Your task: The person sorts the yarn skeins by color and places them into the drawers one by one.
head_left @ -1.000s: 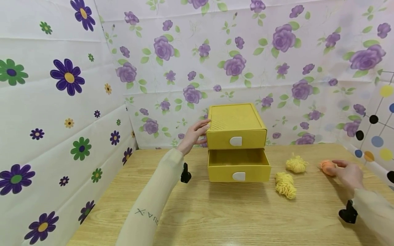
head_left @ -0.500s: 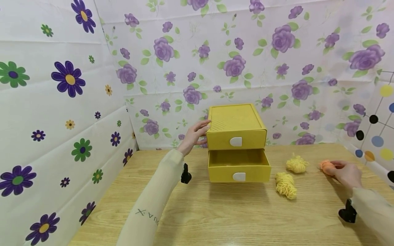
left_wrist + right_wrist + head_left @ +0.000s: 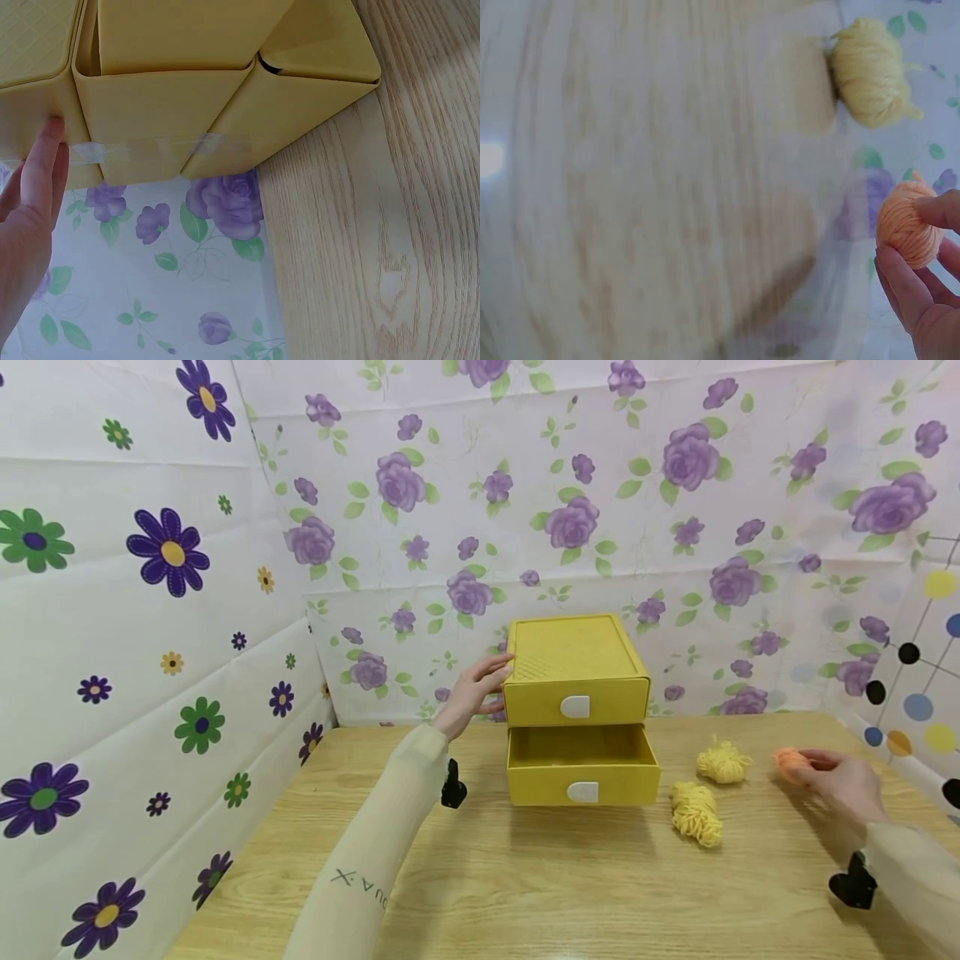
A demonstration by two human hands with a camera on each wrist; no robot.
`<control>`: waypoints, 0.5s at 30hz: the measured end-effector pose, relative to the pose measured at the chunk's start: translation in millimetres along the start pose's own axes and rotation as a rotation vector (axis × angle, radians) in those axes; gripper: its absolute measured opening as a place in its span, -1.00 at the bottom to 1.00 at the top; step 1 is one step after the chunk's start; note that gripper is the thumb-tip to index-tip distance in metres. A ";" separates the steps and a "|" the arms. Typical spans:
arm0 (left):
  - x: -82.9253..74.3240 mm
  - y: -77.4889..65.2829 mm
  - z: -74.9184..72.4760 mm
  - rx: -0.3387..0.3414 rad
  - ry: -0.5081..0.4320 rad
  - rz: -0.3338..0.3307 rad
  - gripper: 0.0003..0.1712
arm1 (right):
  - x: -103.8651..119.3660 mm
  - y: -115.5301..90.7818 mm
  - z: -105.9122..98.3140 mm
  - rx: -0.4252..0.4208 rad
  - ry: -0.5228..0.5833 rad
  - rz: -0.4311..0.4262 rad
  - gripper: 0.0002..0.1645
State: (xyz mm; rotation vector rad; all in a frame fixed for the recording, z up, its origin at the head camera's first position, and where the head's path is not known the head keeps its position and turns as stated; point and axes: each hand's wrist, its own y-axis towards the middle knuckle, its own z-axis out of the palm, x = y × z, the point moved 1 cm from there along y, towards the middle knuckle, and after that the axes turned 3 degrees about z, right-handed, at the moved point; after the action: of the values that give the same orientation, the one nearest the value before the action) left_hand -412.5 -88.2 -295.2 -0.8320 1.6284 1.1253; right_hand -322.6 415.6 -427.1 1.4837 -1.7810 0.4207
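Pale wood-grain table (image 3: 600,889); on it, yellow boxy two-drawer unit (image 3: 573,647), lower drawer (image 3: 543,786) pulled out. Your left hand (image 3: 470,695) touches unit's left side, fingers fairly straight, gripping nothing. Your right hand (image 3: 851,783), right of longer yellow yarn skein (image 3: 696,814) and rounder yellow yarn skein (image 3: 723,762), pinches peach-orange yarn ball (image 3: 907,229); lifted or not, cannot tell. Step looks like pickup; next move likely calls for light, steady pinch.

We are peeking into a little indoor work nook: creased flowery sheets (image 3: 517,547) are standing like walls round a wooden table (image 3: 570,885). We aren't seeing what building this is.
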 end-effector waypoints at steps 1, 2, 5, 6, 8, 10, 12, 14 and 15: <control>0.1 0.0 0.1 0.001 -0.001 0.000 -0.56 | 1.8 -0.6 -0.3 0.002 0.009 -0.003 -0.22; 0.2 0.0 0.0 0.001 -0.001 0.000 -0.56 | 3.7 -1.3 -0.9 0.005 0.020 -0.004 -0.21; 0.2 0.2 0.1 0.002 -0.004 -0.004 -0.56 | 9.6 -2.9 -3.2 0.038 0.106 -0.024 -0.20; 0.3 0.3 0.1 0.003 -0.003 -0.003 -0.56 | 11.8 -3.1 -4.1 0.052 0.146 -0.032 -0.20; 0.1 0.4 0.2 0.004 -0.004 -0.002 -0.56 | 16.8 -3.4 -6.1 0.088 0.218 -0.053 -0.21; 0.1 0.4 0.1 0.005 -0.006 -0.001 -0.56 | 22.0 -3.2 -8.7 0.144 0.280 -0.070 -0.22; 0.2 0.4 0.0 0.007 -0.004 0.003 -0.56 | 27.6 -2.4 -11.0 0.189 0.303 -0.064 -0.21; 0.5 0.3 -0.5 0.006 -0.001 0.005 -0.56 | 33.6 -1.9 -13.8 0.235 0.294 -0.062 -0.19; 0.7 0.3 -0.8 0.005 0.000 0.006 -0.56 | 36.7 -1.8 -14.9 0.257 0.305 -0.059 -0.19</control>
State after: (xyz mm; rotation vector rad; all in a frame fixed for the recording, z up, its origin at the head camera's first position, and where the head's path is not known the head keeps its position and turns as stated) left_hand -413.3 -88.9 -295.7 -0.8247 1.6344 1.1250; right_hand -316.9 400.1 -391.1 1.5463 -1.4799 0.8238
